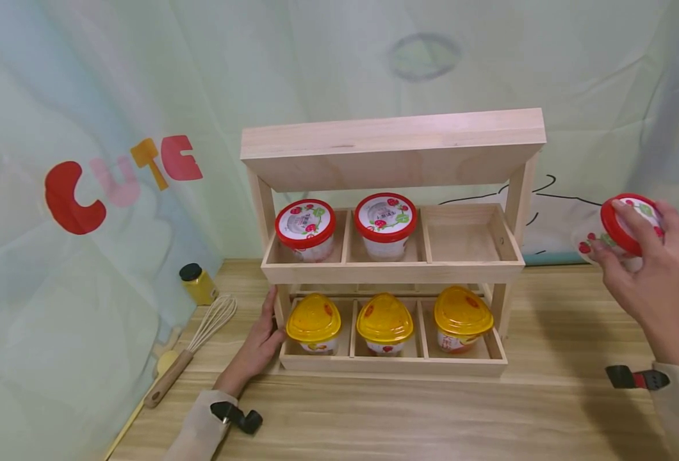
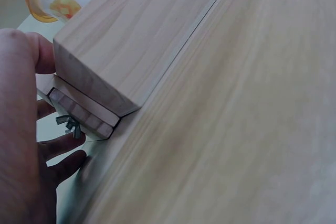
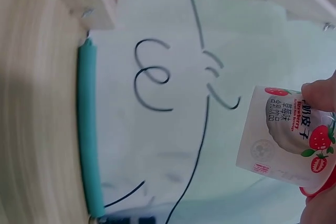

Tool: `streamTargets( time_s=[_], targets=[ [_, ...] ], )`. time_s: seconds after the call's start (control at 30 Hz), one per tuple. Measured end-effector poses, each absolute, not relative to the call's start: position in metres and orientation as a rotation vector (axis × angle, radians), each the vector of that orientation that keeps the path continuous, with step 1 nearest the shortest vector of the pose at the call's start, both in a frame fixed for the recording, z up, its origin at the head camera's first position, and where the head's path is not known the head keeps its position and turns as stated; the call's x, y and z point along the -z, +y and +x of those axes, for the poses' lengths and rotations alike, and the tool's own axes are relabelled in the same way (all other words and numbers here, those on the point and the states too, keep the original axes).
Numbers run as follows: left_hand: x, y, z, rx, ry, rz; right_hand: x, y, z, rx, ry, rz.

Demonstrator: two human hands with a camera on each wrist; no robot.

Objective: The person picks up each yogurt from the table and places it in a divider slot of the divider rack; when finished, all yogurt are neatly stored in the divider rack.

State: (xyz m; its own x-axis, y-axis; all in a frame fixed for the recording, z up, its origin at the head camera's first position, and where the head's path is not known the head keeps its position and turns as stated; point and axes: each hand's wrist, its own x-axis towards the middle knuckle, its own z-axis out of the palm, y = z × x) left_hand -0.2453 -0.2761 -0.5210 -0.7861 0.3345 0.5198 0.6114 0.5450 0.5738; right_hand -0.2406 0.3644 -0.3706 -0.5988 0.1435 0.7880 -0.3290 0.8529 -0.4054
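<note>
A two-tier wooden rack (image 1: 392,274) stands on the table. My left hand (image 1: 257,339) holds its lower left end; in the left wrist view the thumb lies at the tray's corner (image 2: 100,74) and the fingers reach behind, near a wing nut (image 2: 69,123). Off to the rack's right, my right hand (image 1: 656,269) grips a strawberry pudding cup (image 1: 629,225) in the air, tilted, its red-rimmed lid under the fingers. Two like cups, one at left (image 1: 305,229) and one in the middle (image 1: 385,225), sit in the upper tray; its right compartment (image 1: 467,232) is bare.
Yellow-lidded cups fill the lower tray's compartments: left (image 1: 314,322), middle (image 1: 385,322) and right (image 1: 462,318). Left of the rack lie a whisk (image 1: 192,352) and a small yellow jar (image 1: 198,284) with a black lid. A printed curtain (image 1: 328,70) hangs behind.
</note>
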Motion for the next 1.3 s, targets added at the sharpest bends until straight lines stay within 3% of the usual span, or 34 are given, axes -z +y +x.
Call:
streamTargets(
  time_s=[0.3, 0.67, 1.03, 1.3],
  targets=[
    [0.558, -0.296, -0.268, 1.086, -2.435, -0.785, 0.352, 0.347, -0.228, -0.658, -2.042, 0.204],
    [0.542, -0.287, -0.257, 1.125, -2.390, -0.823, 0.331, 0.325, -0.209, -0.710, -1.997, 0.246],
    [0.552, -0.294, -0.264, 1.134, -2.486, -0.763, 0.305, 0.301, -0.181, -0.645, -2.028, 0.256],
    [0.556, -0.297, -0.268, 1.136, -2.518, -0.740, 0.291, 0.283, -0.182, -0.696, -1.936, 0.414]
  ],
)
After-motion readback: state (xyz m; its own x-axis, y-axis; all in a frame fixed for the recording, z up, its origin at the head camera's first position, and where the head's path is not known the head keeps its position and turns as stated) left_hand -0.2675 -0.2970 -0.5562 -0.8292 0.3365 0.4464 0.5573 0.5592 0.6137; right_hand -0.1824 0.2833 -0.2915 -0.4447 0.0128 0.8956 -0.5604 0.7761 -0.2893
